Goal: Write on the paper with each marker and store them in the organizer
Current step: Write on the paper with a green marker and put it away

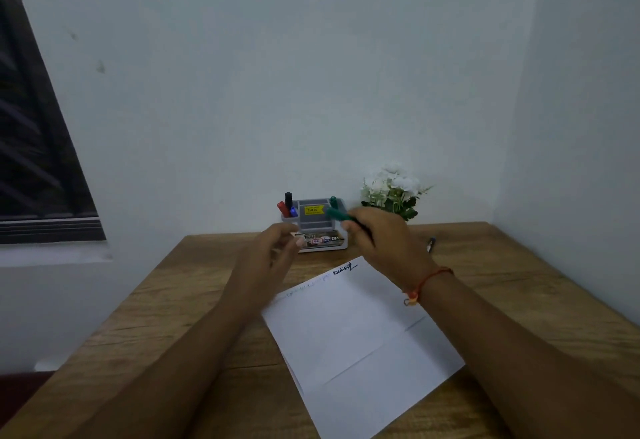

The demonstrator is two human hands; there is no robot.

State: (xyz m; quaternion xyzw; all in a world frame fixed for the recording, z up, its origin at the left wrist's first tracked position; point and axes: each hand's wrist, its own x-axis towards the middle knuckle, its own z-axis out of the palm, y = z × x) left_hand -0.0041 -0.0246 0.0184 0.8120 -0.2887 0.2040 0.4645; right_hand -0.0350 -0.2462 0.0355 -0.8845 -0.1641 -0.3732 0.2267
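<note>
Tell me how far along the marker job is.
Done: a red marker, black marker and blue marker stand in the organizer's left cup, a green marker at its right; the paper carries writing. In hand: the right hand grips a second green marker by the organizer. Left: store it, then probably test the pen lying on the table.

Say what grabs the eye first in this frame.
The right hand grips a green marker in front of the grey organizer at the far edge of the wooden table, with the left hand loosely curled beside it. A white sheet of paper with handwriting along its top lies between the forearms. White flowers stand right of the organizer.
</note>
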